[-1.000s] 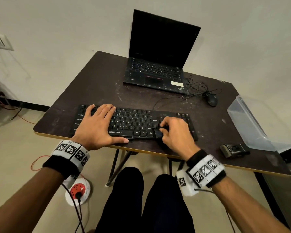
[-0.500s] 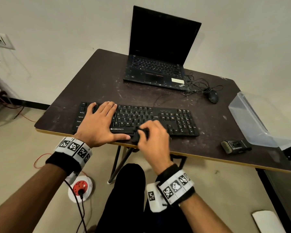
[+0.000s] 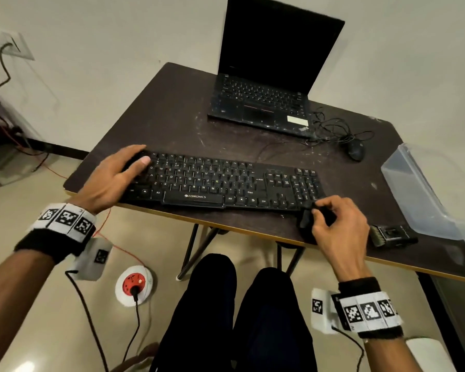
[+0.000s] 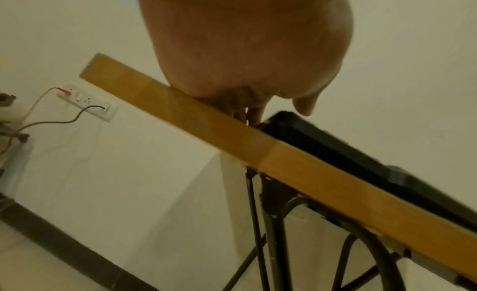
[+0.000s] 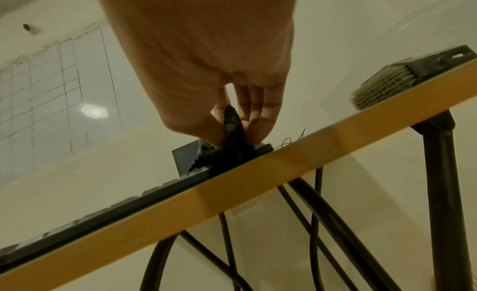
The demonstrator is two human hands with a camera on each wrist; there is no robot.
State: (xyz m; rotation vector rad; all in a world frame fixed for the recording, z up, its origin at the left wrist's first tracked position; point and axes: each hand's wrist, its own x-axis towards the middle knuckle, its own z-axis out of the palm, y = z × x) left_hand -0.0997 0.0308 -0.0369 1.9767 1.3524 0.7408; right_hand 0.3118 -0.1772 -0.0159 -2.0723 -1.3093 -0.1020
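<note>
A black keyboard (image 3: pixel 226 183) lies near the front edge of the dark table (image 3: pixel 172 124). My left hand (image 3: pixel 134 165) holds its left end, with fingers curled over the far left corner. My right hand (image 3: pixel 316 214) pinches a crumpled black cloth (image 3: pixel 305 222) against the keyboard's front right corner. In the right wrist view the cloth (image 5: pixel 232 130) hangs between thumb and fingers onto the keyboard (image 5: pixel 103 214). The left wrist view shows my left hand (image 4: pixel 258 112) at the corner of the keyboard (image 4: pixel 335 152), its fingertips mostly hidden.
An open black laptop (image 3: pixel 269 84) stands at the back, with a wired mouse (image 3: pixel 356 150) to its right. A clear plastic box (image 3: pixel 424 194) and a small black brush (image 3: pixel 392 234) sit at the right. A round extension socket (image 3: pixel 134 285) lies on the floor.
My right hand swept the cloth left along the keyboard's front, then back to its right front corner. My left hand shifted from flat on the left keys to holding the left end.
</note>
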